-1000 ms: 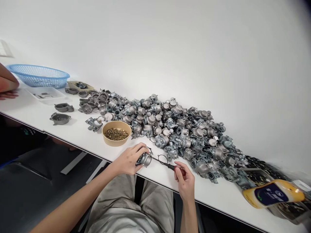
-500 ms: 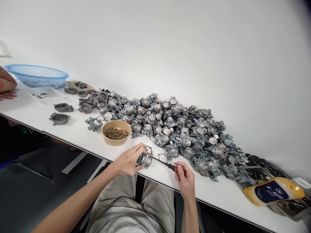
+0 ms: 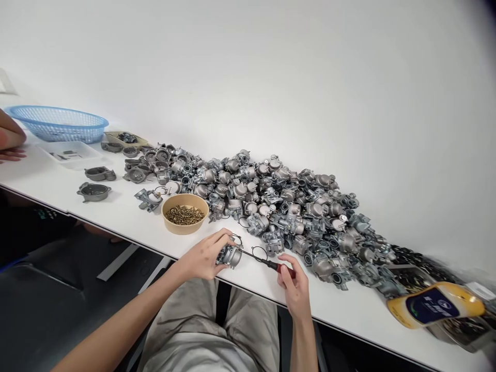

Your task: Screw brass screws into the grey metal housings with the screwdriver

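My left hand [image 3: 207, 256] is closed around a grey metal carburetor [image 3: 231, 256] at the table's front edge. The fingers and palm hide part of its body. In my right hand [image 3: 295, 287] is a screwdriver [image 3: 267, 262] with a red handle and a dark shaft, held lengthwise and pointing left. The tip meets the carburetor close to my left fingertips; the exact contact spot is too small to make out. A thin black gasket ring [image 3: 259, 253] lies on the table just behind the shaft. Beyond my left hand stands a tan bowl [image 3: 185, 230] of small brass-coloured screws.
A large heap of carburetors [image 3: 271, 196] stretches along the wall. Loose float bowls [image 3: 94, 192] lie left, near a clear tray [image 3: 72, 157] and a blue basket [image 3: 58, 135]. A yellow bottle [image 3: 436, 306] lies at right. A co-worker's arm [image 3: 11, 132] rests at far left.
The grip of my right hand on the red handle has shifted slightly, with the fingers a little differently placed. The carburetor and the screwdriver tip stay almost where they were.
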Tool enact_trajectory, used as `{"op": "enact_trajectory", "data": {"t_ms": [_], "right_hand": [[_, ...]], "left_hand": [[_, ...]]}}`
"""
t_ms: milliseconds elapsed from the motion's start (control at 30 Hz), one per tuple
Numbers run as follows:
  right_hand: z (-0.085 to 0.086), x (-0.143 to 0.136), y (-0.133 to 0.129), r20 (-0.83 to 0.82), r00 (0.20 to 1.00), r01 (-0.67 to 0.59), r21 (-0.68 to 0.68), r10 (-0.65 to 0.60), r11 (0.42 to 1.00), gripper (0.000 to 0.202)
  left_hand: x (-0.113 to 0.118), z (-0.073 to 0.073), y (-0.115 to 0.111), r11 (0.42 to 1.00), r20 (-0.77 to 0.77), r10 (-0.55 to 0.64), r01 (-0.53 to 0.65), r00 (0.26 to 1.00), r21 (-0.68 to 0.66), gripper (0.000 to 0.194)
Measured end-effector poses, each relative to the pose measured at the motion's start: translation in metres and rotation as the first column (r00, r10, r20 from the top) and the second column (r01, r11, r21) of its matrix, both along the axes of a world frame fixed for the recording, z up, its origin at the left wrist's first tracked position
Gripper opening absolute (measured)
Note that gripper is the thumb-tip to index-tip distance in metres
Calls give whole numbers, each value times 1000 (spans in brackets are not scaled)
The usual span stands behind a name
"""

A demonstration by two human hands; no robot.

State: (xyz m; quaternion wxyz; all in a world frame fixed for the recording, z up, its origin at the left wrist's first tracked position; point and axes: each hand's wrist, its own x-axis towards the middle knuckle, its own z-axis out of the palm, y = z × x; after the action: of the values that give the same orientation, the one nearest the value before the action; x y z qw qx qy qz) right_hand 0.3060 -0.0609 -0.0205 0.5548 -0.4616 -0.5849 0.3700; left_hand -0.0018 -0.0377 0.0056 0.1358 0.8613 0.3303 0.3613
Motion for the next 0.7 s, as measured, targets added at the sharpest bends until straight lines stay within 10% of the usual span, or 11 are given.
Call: {"op": "enact_trajectory", "data": {"t_ms": [700], "right_hand": [[6,-2,-6,82,996,14,67,-19,998,39]], "left_hand": [[1,-2,1,1000,10,18,-18,1000,19,50]]}}
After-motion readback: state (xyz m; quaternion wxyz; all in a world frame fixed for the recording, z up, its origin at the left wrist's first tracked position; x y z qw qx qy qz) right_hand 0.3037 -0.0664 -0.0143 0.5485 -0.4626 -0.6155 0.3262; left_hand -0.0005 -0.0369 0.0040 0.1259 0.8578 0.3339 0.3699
